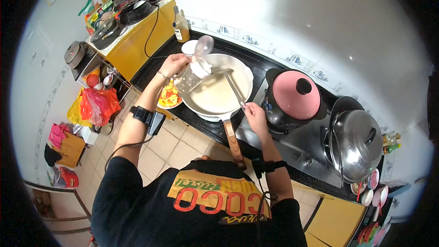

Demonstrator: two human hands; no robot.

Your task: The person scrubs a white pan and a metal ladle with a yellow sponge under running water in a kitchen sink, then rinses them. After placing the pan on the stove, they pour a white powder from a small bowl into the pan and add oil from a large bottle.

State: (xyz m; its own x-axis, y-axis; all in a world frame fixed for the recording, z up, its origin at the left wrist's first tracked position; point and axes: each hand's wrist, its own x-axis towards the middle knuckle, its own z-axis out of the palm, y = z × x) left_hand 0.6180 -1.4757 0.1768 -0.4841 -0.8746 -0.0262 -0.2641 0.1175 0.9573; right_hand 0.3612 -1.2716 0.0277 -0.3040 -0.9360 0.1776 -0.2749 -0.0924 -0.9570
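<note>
My left hand [176,64] grips a clear plastic jug [190,77] near its top; the jug's lid [204,45] stands up, and the jug tilts over the left side of a white pan. The pan [251,75] has a wooden handle [233,142] pointing towards me and holds a pale, creamy liquid [219,92]. My right hand [253,111] is closed on the grey handle of a ladle [235,85], whose far end reaches into the pan close to the jug's mouth. A plate of yellow and red food [170,96] sits left of the pan, partly behind the jug.
A black pot with a pink lid [296,94] stands on the gas stove [291,144] to the right, with a wok under a domed metal lid [358,144] beyond it. A glass bottle [180,27] and a white bowl [189,47] stand behind the jug. Small bowls [367,197] sit far right.
</note>
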